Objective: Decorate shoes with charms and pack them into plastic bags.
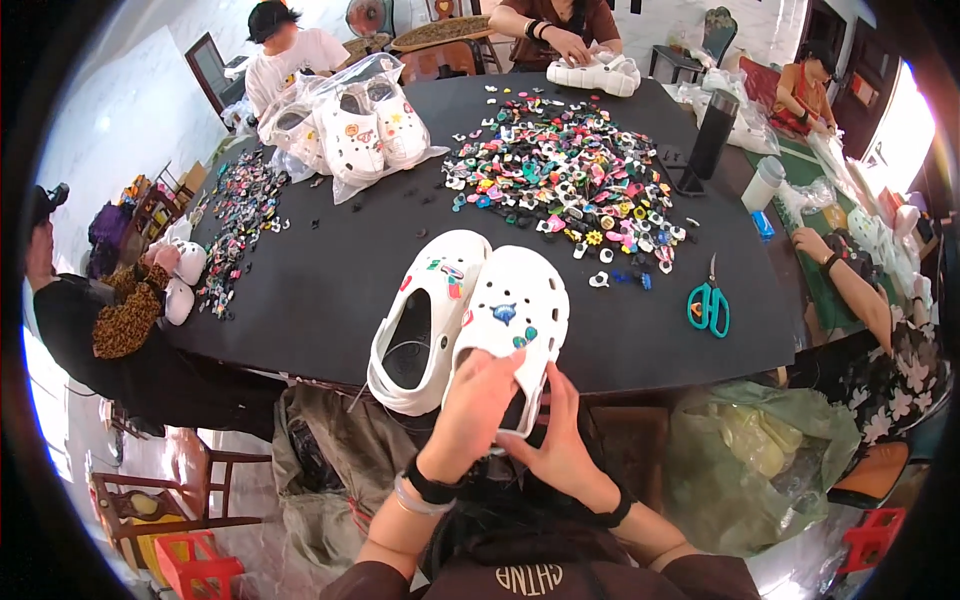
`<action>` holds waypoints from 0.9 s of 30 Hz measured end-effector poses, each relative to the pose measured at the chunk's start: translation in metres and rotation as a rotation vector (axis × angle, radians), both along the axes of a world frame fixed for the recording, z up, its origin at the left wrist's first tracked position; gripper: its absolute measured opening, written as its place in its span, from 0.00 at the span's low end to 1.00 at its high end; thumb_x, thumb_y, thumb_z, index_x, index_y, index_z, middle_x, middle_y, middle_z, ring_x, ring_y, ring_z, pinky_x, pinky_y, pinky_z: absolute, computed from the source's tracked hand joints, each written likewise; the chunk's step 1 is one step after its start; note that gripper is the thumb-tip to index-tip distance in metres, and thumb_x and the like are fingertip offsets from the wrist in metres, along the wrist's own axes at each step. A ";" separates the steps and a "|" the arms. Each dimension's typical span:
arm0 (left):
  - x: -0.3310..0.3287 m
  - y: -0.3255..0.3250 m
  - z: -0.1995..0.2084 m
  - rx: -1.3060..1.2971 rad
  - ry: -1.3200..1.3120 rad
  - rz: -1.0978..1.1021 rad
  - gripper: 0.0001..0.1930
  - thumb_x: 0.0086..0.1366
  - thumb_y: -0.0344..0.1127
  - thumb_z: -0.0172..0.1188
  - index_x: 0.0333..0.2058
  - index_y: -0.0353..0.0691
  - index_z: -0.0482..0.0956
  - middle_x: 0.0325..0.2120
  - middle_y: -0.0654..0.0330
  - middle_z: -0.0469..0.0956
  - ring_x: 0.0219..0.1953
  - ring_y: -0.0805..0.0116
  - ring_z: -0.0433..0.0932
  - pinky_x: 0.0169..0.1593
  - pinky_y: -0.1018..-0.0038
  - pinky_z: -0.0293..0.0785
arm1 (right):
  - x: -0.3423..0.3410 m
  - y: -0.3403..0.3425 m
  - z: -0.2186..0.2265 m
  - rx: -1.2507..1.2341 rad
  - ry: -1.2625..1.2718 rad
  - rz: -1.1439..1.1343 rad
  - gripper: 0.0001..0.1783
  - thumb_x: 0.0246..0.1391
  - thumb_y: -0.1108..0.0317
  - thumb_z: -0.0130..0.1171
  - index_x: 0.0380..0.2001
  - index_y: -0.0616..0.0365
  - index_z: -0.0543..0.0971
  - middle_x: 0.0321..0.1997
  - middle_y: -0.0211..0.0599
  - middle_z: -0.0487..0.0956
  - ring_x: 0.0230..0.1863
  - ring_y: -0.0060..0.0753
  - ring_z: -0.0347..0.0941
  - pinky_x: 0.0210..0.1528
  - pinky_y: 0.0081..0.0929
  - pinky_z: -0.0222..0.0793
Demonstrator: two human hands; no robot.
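The left hand (480,398) and right hand (562,450) both grip a white rubber clog (512,328). A matching white clog (448,320) is just beside it. Teal-handled scissors (711,287) and a colourful pile of little charms (570,170) lie on the black desk (320,290).

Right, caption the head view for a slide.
Left hand and right hand on a white clog, a colourful charm pile beyond.

One white, charm-dotted clog (438,325) lies upper-side up, toe pointing away, just beside a matching clog (530,308).
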State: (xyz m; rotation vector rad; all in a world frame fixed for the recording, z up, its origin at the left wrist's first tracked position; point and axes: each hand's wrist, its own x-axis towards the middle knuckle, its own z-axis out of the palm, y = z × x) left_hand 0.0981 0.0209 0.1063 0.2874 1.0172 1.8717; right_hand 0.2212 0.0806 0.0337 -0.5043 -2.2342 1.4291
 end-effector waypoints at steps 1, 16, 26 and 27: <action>-0.007 0.001 0.000 0.057 -0.038 -0.038 0.08 0.66 0.27 0.44 0.40 0.31 0.70 0.39 0.56 0.72 0.48 0.66 0.71 0.52 0.70 0.67 | -0.005 0.004 0.005 -0.013 -0.021 -0.049 0.59 0.41 0.57 0.70 0.63 0.66 0.39 0.62 0.59 0.47 0.62 0.57 0.50 0.56 0.38 0.62; -0.114 -0.001 -0.002 -0.078 -0.071 -0.056 0.17 0.67 0.36 0.47 0.50 0.33 0.68 0.49 0.55 0.72 0.50 0.66 0.71 0.55 0.72 0.64 | -0.022 0.026 0.012 0.309 -0.004 -0.254 0.49 0.44 0.54 0.64 0.61 0.69 0.51 0.62 0.55 0.52 0.59 0.57 0.54 0.59 0.42 0.57; -0.037 -0.014 -0.019 -0.046 0.279 0.512 0.12 0.64 0.33 0.54 0.41 0.30 0.74 0.38 0.60 0.76 0.39 0.76 0.73 0.44 0.79 0.67 | 0.002 0.026 0.024 0.356 0.064 -0.228 0.42 0.43 0.58 0.67 0.58 0.63 0.60 0.61 0.55 0.56 0.57 0.52 0.60 0.55 0.38 0.61; -0.032 -0.013 -0.022 0.009 0.302 0.557 0.13 0.64 0.33 0.53 0.43 0.30 0.73 0.40 0.59 0.76 0.41 0.75 0.73 0.46 0.79 0.67 | 0.000 0.024 0.035 0.354 0.155 -0.241 0.36 0.44 0.59 0.67 0.54 0.62 0.64 0.55 0.52 0.62 0.53 0.47 0.64 0.52 0.36 0.63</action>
